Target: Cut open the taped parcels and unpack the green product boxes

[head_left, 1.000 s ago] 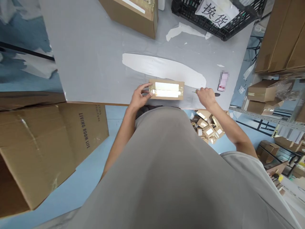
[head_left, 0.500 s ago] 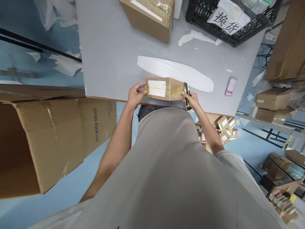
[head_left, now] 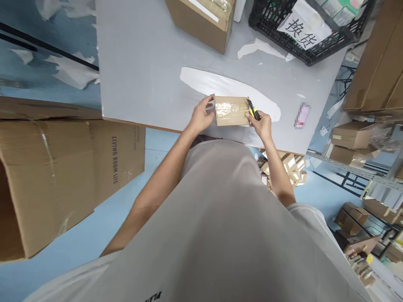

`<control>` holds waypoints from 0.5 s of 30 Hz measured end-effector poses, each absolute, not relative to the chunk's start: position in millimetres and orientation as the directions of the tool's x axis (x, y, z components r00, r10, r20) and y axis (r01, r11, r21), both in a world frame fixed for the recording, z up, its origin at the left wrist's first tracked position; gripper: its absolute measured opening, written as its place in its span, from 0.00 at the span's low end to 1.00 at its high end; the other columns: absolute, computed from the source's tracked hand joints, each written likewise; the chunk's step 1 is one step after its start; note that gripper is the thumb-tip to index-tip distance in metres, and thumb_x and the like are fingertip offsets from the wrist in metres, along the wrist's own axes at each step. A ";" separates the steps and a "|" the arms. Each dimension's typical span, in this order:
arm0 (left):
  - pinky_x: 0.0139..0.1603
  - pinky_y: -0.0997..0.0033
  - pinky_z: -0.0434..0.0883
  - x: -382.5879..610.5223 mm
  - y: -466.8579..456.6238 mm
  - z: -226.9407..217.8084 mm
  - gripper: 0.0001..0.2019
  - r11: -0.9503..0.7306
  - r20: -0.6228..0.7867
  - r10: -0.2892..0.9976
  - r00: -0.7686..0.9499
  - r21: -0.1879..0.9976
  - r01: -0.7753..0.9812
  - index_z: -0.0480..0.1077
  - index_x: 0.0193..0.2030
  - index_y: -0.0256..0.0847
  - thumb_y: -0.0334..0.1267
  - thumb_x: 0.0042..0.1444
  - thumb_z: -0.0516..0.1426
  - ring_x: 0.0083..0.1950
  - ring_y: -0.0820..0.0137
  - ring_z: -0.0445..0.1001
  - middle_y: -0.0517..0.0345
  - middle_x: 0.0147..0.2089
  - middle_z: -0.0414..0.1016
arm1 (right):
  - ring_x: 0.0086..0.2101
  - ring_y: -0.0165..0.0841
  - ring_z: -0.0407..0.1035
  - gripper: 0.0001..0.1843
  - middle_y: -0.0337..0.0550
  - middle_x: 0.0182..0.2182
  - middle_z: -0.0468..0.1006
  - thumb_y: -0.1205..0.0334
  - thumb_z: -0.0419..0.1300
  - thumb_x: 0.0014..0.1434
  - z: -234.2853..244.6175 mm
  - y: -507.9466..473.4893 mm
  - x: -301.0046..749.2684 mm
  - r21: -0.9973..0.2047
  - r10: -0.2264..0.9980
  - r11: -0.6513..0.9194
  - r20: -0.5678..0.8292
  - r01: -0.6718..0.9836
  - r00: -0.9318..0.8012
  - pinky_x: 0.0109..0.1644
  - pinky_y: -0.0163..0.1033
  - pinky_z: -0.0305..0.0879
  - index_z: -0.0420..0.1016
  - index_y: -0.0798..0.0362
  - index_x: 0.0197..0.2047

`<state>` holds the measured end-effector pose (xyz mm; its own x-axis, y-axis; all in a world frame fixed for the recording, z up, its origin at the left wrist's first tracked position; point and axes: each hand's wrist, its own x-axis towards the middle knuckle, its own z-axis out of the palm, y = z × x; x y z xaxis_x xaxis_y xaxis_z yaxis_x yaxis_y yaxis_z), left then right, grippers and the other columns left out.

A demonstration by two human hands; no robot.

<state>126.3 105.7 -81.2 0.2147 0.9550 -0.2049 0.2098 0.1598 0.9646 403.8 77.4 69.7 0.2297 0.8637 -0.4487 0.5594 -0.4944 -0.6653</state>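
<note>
A small taped cardboard box [head_left: 232, 111] lies near the front edge of the grey table [head_left: 141, 63]. My left hand [head_left: 200, 116] grips its left end, fingers curled round the edge. My right hand [head_left: 262, 124] is closed on a yellow and black utility knife [head_left: 252, 110], held against the box's right end. Shiny clear tape covers the box's top face.
A larger cardboard box [head_left: 204, 19] and a black crate [head_left: 302, 37] with a paper sign stand at the table's far side. A big open carton [head_left: 56, 167] lies on the floor at left. Several small boxes [head_left: 291, 165] are heaped under the table's right end, beside shelves.
The box has been turned, so the white label no longer shows and a taped face is up. My right hand picked up the knife and brought it to the box's right end.
</note>
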 end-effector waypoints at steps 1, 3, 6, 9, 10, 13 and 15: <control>0.71 0.47 0.84 123.7 110.0 -68.7 0.31 0.160 -0.197 0.961 0.194 0.969 0.190 0.78 0.78 0.52 0.50 0.69 0.68 0.73 0.49 0.84 0.44 0.78 0.81 | 0.32 0.37 0.80 0.29 0.35 0.30 0.78 0.31 0.77 0.67 69.5 76.7 402.6 -0.659 0.867 -0.488 -0.442 0.572 0.231 0.40 0.36 0.74 0.77 0.47 0.36; 0.73 0.49 0.83 119.3 119.2 -43.5 0.24 0.172 -0.208 0.962 0.174 0.964 0.201 0.83 0.70 0.47 0.49 0.71 0.68 0.71 0.51 0.85 0.46 0.72 0.85 | 0.34 0.38 0.82 0.29 0.37 0.31 0.79 0.31 0.74 0.70 71.3 76.3 403.1 -0.627 0.864 -0.485 -0.449 0.610 0.227 0.41 0.37 0.75 0.78 0.48 0.37; 0.73 0.49 0.84 114.8 130.9 -16.0 0.17 0.197 -0.247 0.947 0.203 0.952 0.236 0.87 0.59 0.43 0.47 0.67 0.71 0.66 0.52 0.86 0.48 0.61 0.90 | 0.42 0.45 0.85 0.28 0.44 0.36 0.85 0.30 0.68 0.75 83.2 76.5 405.8 -0.519 0.876 -0.422 -0.444 0.744 0.187 0.49 0.41 0.79 0.83 0.49 0.44; 0.69 0.48 0.86 111.0 137.0 -7.4 0.15 0.228 -0.279 0.936 0.216 0.946 0.232 0.89 0.51 0.42 0.44 0.61 0.76 0.60 0.52 0.88 0.49 0.54 0.91 | 0.58 0.55 0.84 0.29 0.59 0.55 0.91 0.35 0.59 0.82 106.4 72.5 399.1 -0.390 0.917 -0.250 -0.390 0.886 0.087 0.64 0.52 0.80 0.85 0.51 0.64; 0.68 0.48 0.86 109.9 137.9 -7.3 0.14 0.236 -0.285 0.935 0.210 0.945 0.228 0.89 0.50 0.42 0.44 0.60 0.77 0.59 0.52 0.89 0.49 0.53 0.92 | 0.62 0.57 0.83 0.31 0.63 0.61 0.89 0.38 0.57 0.83 115.2 69.6 393.5 -0.360 0.922 -0.191 -0.386 0.913 0.041 0.67 0.56 0.79 0.81 0.52 0.72; 0.68 0.47 0.87 108.6 139.4 -8.6 0.12 0.252 -0.299 0.934 0.196 0.940 0.231 0.91 0.47 0.42 0.42 0.58 0.77 0.56 0.52 0.90 0.50 0.51 0.93 | 0.64 0.59 0.83 0.34 0.64 0.66 0.88 0.45 0.52 0.86 137.0 59.3 368.6 -0.325 0.882 -0.075 -0.463 0.943 -0.089 0.70 0.59 0.78 0.69 0.51 0.85; 0.68 0.47 0.87 109.3 140.3 -7.4 0.11 0.259 -0.306 0.933 0.191 0.936 0.237 0.91 0.46 0.42 0.41 0.58 0.77 0.56 0.51 0.90 0.50 0.51 0.93 | 0.60 0.57 0.86 0.34 0.61 0.64 0.90 0.48 0.51 0.87 143.7 54.2 349.5 -0.324 0.829 -0.043 -0.540 0.945 -0.147 0.67 0.56 0.79 0.67 0.50 0.88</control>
